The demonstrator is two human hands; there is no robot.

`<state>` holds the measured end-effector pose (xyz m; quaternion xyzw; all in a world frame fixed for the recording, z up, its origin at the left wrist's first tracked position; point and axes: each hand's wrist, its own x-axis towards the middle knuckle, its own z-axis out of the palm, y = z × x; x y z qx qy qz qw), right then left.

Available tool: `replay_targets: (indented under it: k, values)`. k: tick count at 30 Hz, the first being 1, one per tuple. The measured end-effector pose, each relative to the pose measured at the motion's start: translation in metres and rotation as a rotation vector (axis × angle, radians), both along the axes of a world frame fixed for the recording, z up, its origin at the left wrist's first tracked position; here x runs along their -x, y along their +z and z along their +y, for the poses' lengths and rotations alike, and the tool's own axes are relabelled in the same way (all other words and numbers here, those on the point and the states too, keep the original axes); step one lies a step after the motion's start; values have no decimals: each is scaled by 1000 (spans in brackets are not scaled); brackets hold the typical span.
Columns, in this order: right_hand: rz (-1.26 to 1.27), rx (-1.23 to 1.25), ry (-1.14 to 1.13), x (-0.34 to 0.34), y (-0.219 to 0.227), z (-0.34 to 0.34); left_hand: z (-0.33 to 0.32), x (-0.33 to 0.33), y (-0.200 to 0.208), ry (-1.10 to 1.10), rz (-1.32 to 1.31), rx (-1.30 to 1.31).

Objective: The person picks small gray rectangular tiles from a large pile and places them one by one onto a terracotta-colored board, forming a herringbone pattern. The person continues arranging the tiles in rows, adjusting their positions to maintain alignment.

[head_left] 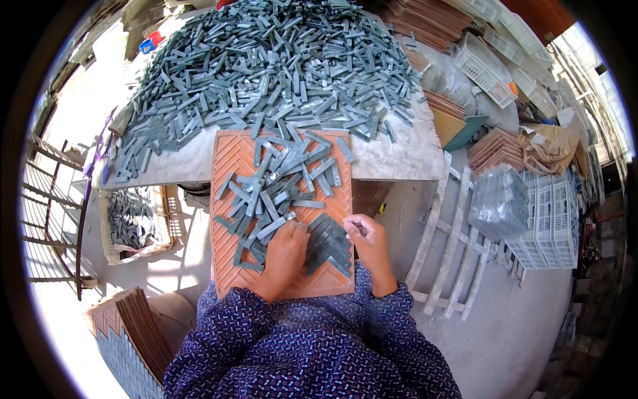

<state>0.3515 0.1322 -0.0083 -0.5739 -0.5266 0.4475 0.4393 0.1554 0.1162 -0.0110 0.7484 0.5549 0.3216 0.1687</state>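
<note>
An orange herringbone-grooved tray (229, 282) rests across my lap, its far end on the table edge. Dark green stone strips (292, 159) lie loose in a heap over its far and left parts. At its near right, several strips (330, 243) sit flat in a herringbone pattern. My left hand (286, 253) is closed over the tray between heap and pattern, against a loose strip (271, 228); its fingertips are hidden. My right hand (370, 247) hovers by the tray's right edge, thumb and fingers pinched together beside the laid strips. Whatever the pinch holds is too small to make out.
A large pile of strips (279, 66) covers the table (419, 156) ahead. On the left are a crate of strips (166, 223) and stacked panels (136, 326). To the right stand a wooden pallet (442, 259), a wrapped tile stack (498, 199) and white crates (548, 223).
</note>
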Motion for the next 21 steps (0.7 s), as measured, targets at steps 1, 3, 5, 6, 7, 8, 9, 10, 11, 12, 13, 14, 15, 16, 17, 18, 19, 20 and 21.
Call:
replay_targets:
  k: [1, 3, 5, 6, 7, 8, 9, 10, 11, 12, 13, 14, 15, 16, 17, 18, 19, 20, 21]
  values:
    - [17, 6, -3, -1, 1, 0, 0, -1, -1, -4, 2, -17]
    - [35, 8, -4, -2, 4, 0, 1, -2, -4, -14, 5, -50]
    - [39, -1, 2, -1, 11, 3, 1, -2, -8, -36, 35, -43]
    - [5, -25, 4, 0, 11, 6, 0, -2, -9, -45, 54, -40]
    - [-29, -48, 7, 1, 10, 10, 0, -3, -11, -43, 87, -36]
    - [-62, -72, 11, 4, 10, 14, 0, -5, -13, -40, 121, -32]
    - [-134, -120, 16, 6, 11, 20, 2, -8, -13, -39, 153, -30]
    - [-205, -169, 21, 10, 12, 27, 2, -8, -11, -48, 168, -30]
    - [-276, -218, 26, 15, 13, 34, 3, -8, -6, -57, 183, -30]
    - [-319, -261, 20, 20, 13, 42, 6, -8, -3, -66, 199, -33]
    - [-366, -303, 15, 25, 11, 50, 9, -8, -2, -49, 179, -40]
    - [-413, -346, 9, 28, 11, 57, 12, -6, -2, -32, 158, -47]
    - [-466, -340, 38, 29, 10, 62, 15, -5, -2, -17, 138, -52]
    - [-521, -334, 65, 28, 10, 66, 17, -2, 0, -21, 140, -50]
    - [-575, -326, 91, 26, 10, 69, 18, 3, 4, -26, 141, -48]
    - [-536, -315, 95, 26, 11, 68, 18, 9, 6, -24, 149, -41]
    - [-498, -303, 96, 24, 13, 67, 16, 13, 4, -11, 142, -84]
    - [-460, -291, 97, 21, 15, 66, 16, 15, 4, -12, 128, -82]
    - [-434, -254, 80, 16, 13, 62, 15, 17, 3, -13, 113, -77]
